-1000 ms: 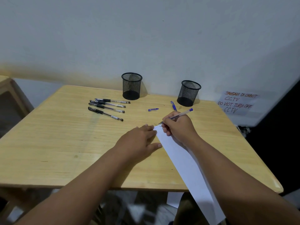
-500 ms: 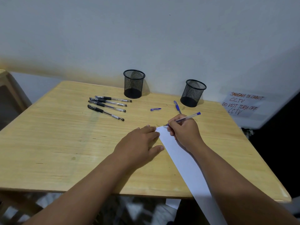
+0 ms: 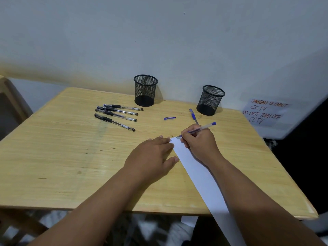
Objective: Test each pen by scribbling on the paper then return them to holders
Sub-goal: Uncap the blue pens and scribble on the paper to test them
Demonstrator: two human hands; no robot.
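Note:
My right hand (image 3: 200,142) grips a blue pen (image 3: 204,128) with its tip on the top corner of a white paper strip (image 3: 198,174), where faint scribbles show. My left hand (image 3: 152,157) lies flat, fingers spread, against the strip's left edge. Several black pens (image 3: 116,114) lie side by side at the back left. A second blue pen (image 3: 193,115) and a loose blue cap (image 3: 169,118) lie further back. Two black mesh holders stand by the wall, the left holder (image 3: 145,90) and the right holder (image 3: 210,100), both looking empty.
The wooden table (image 3: 62,157) stands against a white wall. A handwritten CCTV notice (image 3: 264,111) hangs low on the wall at the right. The paper strip runs past the table's front edge. A chair frame (image 3: 10,96) shows at the far left.
The camera view has shifted slightly. My right hand keeps the pen tip at the paper's top corner with small movements; my left hand stays flat beside the strip.

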